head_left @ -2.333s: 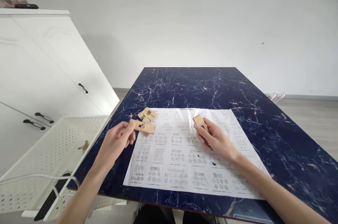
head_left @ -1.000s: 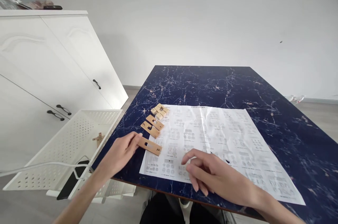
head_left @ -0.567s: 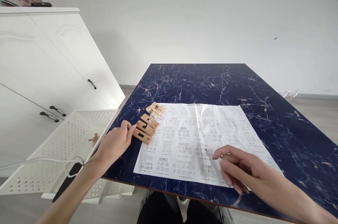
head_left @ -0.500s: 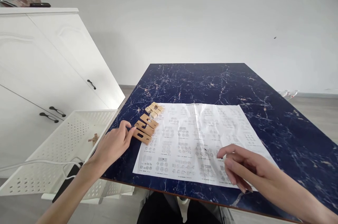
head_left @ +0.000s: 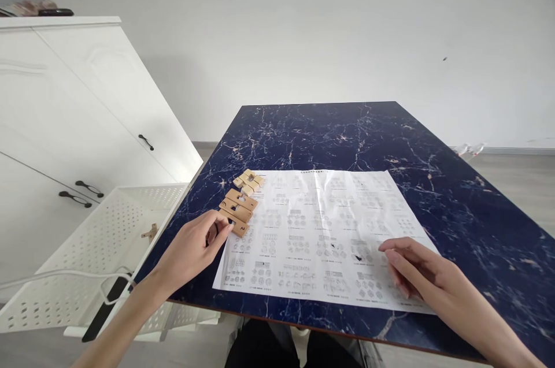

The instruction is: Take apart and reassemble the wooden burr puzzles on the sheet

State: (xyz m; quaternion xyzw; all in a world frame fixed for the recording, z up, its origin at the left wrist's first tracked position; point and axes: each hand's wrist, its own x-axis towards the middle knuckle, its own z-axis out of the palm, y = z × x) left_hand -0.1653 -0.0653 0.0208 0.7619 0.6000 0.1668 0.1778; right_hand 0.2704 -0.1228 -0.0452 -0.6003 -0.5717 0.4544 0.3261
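My left hand (head_left: 195, 246) is at the left edge of the table. Its thumb and index finger close on the near end of a flat wooden puzzle piece (head_left: 241, 230) marked 2, with a slot in it. Just beyond lie two more notched wooden pieces, a middle piece (head_left: 243, 213) and a farther piece (head_left: 248, 203). Behind them sits a cluster of paler notched blocks (head_left: 248, 181). My right hand (head_left: 416, 270) rests at the right side of a printed paper sheet (head_left: 299, 293), fingers loosely bent and nothing seen in them.
The sheet has creases and rows of small diagrams. It lies on a dark blue marbled table (head_left: 312, 131). A white perforated basket (head_left: 82, 252) stands low on the left, holding a small wooden cross-shaped piece (head_left: 150, 233). White cables (head_left: 65, 273) cross it. A white cabinet (head_left: 87, 102) stands behind.
My left hand has shifted nearer the piece marked 2, its fingers now over that piece's end. My right hand has moved slightly right across the sheet. The view has shifted a little.
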